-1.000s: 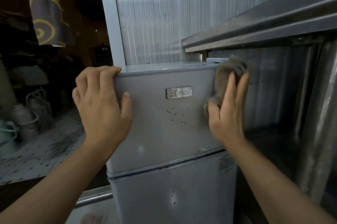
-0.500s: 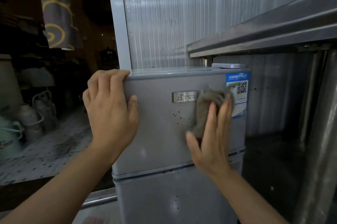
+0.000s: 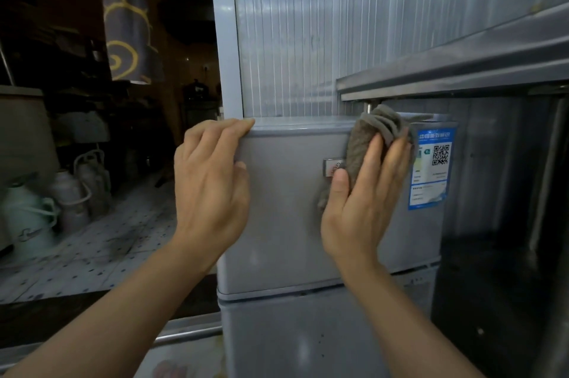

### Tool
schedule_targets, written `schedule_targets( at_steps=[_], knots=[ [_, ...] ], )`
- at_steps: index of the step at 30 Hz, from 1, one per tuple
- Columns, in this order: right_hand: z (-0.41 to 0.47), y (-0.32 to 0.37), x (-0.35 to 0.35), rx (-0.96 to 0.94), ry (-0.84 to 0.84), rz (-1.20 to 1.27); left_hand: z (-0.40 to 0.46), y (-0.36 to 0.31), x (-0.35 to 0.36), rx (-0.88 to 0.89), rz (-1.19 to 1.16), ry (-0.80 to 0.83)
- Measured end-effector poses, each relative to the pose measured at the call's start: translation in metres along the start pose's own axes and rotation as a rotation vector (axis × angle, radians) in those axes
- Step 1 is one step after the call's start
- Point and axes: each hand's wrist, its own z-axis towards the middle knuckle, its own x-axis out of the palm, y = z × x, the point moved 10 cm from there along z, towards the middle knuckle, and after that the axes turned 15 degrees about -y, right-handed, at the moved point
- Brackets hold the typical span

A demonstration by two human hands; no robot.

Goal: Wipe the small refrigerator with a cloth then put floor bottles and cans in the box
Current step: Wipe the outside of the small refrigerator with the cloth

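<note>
The left hand [image 3: 212, 189] curls its fingers over the top left corner of the small refrigerator [image 3: 286, 223]. The right hand [image 3: 366, 196] presses the grey cloth [image 3: 366, 140] flat on the upper door. The cloth could catch and peel the blue label [image 3: 431, 168] beside it.

A small refrigerator [image 3: 286, 223] with smooth, softly glossy grey doors carries a shiny paper label [image 3: 431, 168] and a bright metal nameplate [image 3: 331, 166], a rough, matt, ribbed grey cloth [image 3: 366, 143] lies pressed against it, beside a brushed steel worktop [image 3: 462, 69] and a ridged translucent plastic panel [image 3: 292, 38].
</note>
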Motion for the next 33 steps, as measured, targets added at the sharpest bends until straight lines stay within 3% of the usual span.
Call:
schedule_targets(
  at_steps=[2, 6, 9, 11, 13, 16, 19, 23, 25, 27, 30, 33],
  knots=[
    [-0.014, 0.024, 0.005, -0.030, 0.017, -0.015, 0.000, 0.003, -0.002, -0.047, -0.071, -0.005],
    [-0.044, 0.076, 0.019, -0.266, 0.106, -0.004, 0.000, 0.011, -0.003, -0.155, -0.180, 0.037],
    [-0.041, 0.069, 0.016, -0.415, 0.153, -0.045, -0.001, 0.011, -0.007, -0.132, -0.219, 0.079],
    [-0.022, 0.026, 0.005, -0.322, 0.120, -0.134, -0.008, 0.021, -0.014, -0.181, -0.215, 0.057],
    [-0.004, -0.024, -0.006, -0.032, 0.080, -0.149, -0.023, 0.036, -0.018, -0.274, -0.212, 0.058],
    [-0.002, -0.033, -0.005, 0.154, 0.018, -0.106, -0.054, 0.052, -0.009, -0.429, -0.239, 0.180],
    [-0.012, 0.005, 0.003, 0.080, -0.005, -0.091, -0.065, 0.054, -0.004, -0.457, -0.248, 0.231],
    [-0.059, 0.084, 0.022, -0.304, 0.153, -0.025, -0.064, 0.052, -0.003, -0.466, -0.305, 0.245],
    [-0.071, 0.096, 0.026, -0.409, 0.229, 0.012, -0.061, 0.052, -0.005, -0.462, -0.316, 0.252],
    [-0.061, 0.080, 0.022, -0.399, 0.241, -0.010, -0.058, 0.054, -0.010, -0.472, -0.342, 0.265],
    [-0.042, 0.048, 0.011, -0.224, 0.185, -0.050, -0.062, 0.060, -0.020, -0.491, -0.378, 0.295],
    [-0.049, 0.070, 0.016, -0.149, 0.144, -0.035, -0.069, 0.066, -0.028, -0.521, -0.418, 0.306]
  ],
)
